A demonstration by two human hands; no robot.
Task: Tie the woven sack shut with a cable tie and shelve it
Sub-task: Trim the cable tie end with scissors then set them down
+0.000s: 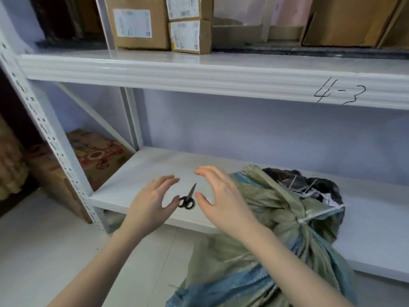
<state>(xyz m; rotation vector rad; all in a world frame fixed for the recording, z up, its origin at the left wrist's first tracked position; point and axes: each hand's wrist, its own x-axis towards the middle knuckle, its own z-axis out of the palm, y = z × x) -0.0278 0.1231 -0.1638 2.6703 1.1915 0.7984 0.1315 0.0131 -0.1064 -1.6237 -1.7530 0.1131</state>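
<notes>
Green-blue woven sack (pixel 254 251) leaning on lower shelf edge, neck cinched by white cable tie (pixel 301 220).

We can read only one marking, the handwritten "4-3" (pixel 339 92) in black on the front edge of the upper shelf (pixel 155 72), toward its right end; the white labels (pixel 132 23) on the cardboard boxes (pixel 141 36) standing on that shelf are too blurred for us to read; so is the red print on the carton (pixel 97 155) at lower left.
</notes>
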